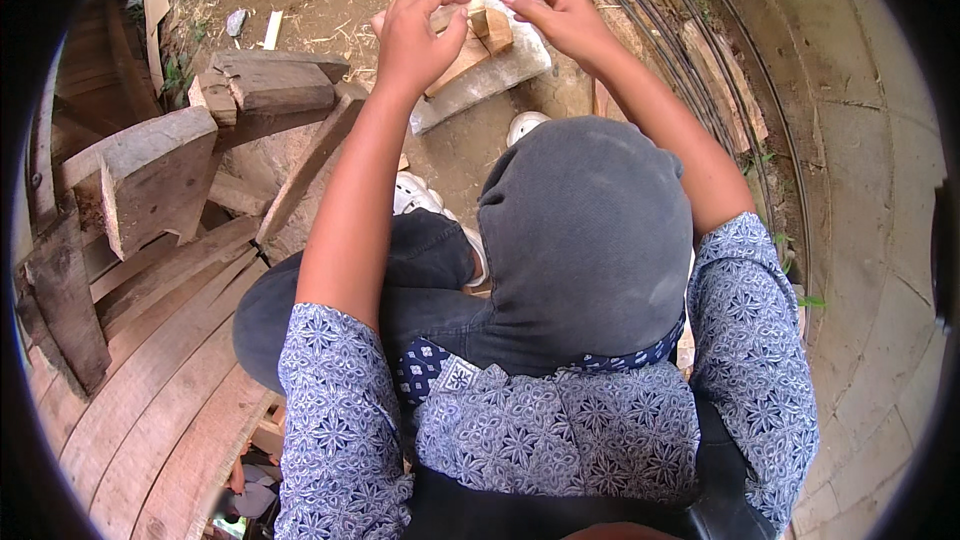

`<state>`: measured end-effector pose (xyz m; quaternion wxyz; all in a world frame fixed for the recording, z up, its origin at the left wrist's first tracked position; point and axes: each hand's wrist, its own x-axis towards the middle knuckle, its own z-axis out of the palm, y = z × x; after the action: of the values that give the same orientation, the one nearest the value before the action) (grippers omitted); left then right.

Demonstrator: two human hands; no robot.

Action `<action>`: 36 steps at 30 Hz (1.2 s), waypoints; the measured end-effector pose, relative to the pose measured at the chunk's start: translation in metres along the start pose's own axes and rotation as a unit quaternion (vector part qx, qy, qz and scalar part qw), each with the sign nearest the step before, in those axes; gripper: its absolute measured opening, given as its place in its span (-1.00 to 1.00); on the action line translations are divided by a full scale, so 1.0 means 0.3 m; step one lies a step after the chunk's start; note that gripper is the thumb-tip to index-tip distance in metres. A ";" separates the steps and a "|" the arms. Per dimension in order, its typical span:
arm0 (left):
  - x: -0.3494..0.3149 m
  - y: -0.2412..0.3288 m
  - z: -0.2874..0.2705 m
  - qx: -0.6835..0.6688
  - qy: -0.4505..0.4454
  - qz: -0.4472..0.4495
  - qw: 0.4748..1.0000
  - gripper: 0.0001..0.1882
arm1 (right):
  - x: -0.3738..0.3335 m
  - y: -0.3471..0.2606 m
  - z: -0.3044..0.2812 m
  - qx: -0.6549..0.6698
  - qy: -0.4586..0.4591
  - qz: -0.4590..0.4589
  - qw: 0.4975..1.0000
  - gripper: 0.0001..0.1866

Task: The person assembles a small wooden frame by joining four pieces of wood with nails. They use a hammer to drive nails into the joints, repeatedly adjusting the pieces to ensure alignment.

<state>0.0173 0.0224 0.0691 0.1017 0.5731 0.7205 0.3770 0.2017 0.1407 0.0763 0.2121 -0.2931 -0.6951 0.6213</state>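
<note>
I sit with knees drawn up, both arms stretched forward. My left hand [418,38] curls around a flat piece of light wood [462,60] that lies on a pale stone block [490,75] on the dirt. My right hand [560,12] pinches a small wooden block [492,28] standing on that piece. The two hands are close together, fingertips nearly meeting over the small block.
Rough timber offcuts [270,85] and thick planks [150,175] pile up at left, with curved boards [150,380] below. Bundled dark steel rods [700,60] run along the right beside a concrete floor [880,190]. White shoes [418,195] rest on the dirt.
</note>
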 end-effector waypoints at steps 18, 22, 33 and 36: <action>0.019 -0.032 0.025 -0.033 0.006 -0.039 0.999 -0.82 | 0.117 -0.026 0.013 -0.224 -0.025 -0.122 0.967 -0.76; 0.022 -0.054 0.037 -0.047 0.007 -0.047 0.998 -0.81 | 0.114 -0.061 0.019 -0.290 -0.030 -0.130 0.948 -0.77; 0.026 -0.023 0.030 -0.005 0.005 -0.034 0.999 -0.70 | 0.108 -0.092 0.029 -0.311 -0.024 -0.176 0.934 -0.82; 0.026 -0.029 0.033 -0.005 0.005 -0.032 0.999 -0.70 | 0.108 -0.096 0.028 -0.316 -0.029 -0.188 0.929 -0.83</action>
<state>0.0140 0.0332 0.0587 0.1132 0.5473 0.7370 0.3800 0.1680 0.1547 0.1013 0.2012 -0.1903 -0.9038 0.3262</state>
